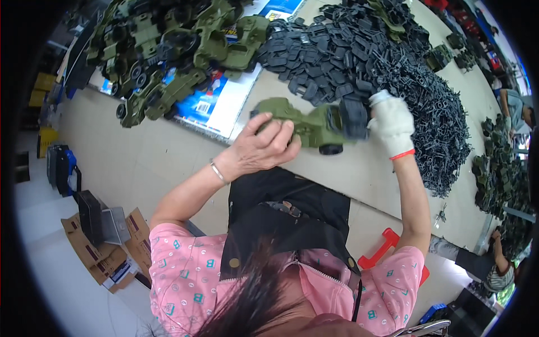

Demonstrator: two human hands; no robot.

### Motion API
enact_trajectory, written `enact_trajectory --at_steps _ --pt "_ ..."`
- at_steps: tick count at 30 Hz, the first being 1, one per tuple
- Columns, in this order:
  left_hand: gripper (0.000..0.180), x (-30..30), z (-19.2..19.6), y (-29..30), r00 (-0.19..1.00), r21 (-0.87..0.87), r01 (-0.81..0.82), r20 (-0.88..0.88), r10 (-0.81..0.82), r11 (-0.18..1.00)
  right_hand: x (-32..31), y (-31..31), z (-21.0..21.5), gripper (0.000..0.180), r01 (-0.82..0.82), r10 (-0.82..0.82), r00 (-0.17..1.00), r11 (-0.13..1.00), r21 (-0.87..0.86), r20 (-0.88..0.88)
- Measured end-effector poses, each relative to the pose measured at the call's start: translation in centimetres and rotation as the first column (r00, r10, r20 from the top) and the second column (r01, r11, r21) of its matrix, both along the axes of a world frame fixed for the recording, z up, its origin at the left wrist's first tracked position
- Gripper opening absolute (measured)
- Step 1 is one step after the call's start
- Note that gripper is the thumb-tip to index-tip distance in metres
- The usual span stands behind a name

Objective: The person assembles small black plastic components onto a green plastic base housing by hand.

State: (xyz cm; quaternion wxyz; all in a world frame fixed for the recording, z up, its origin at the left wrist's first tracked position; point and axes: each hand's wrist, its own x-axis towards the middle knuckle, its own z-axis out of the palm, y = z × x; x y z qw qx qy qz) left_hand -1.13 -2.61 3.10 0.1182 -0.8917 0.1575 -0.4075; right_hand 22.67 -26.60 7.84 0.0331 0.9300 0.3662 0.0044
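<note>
From my place far away, I see the left hand [263, 145] bent around the left end of a green toy vehicle [314, 128], with the fingers curled over it; this hand is grasping. The vehicle is in front of the person, above the pale table [376, 177], and one black wheel [330, 149] shows at its lower side. At the right end of the vehicle there is a dark grey part [354, 119].

The right hand [394, 126] wears a white glove, with a red band at the wrist. It is just beside this grey part, but it is blurred, so I cannot tell if it is grasping the part or only touching it.

Behind the vehicle lies a wide pile of dark grey flat pieces [317, 56]. To the right of the gloved hand, I see a heap of thin dark pieces [441, 123], and one small piece [442, 212] lies apart from it, nearer to the table edge. At the upper left, many green vehicles [168, 42] are stacked, partly over a blue and white printed sheet [224, 106]. The person wears a black apron [281, 191].
</note>
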Motion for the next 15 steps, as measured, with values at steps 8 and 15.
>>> enact_trajectory --at_steps 8,15 --pt "0.058 -3.0 -3.5 -0.3 0.935 -0.101 0.112 -0.325 -0.139 0.989 0.0 -4.4 -6.7 0.039 0.761 0.036 0.640 0.111 0.640 -0.767" --pt "0.074 -1.5 -2.1 1.2 0.823 -0.736 -0.184 -0.478 -0.306 0.652 -8.1 -4.5 -8.3 0.040 0.502 0.299 0.679 0.477 0.721 -0.670"
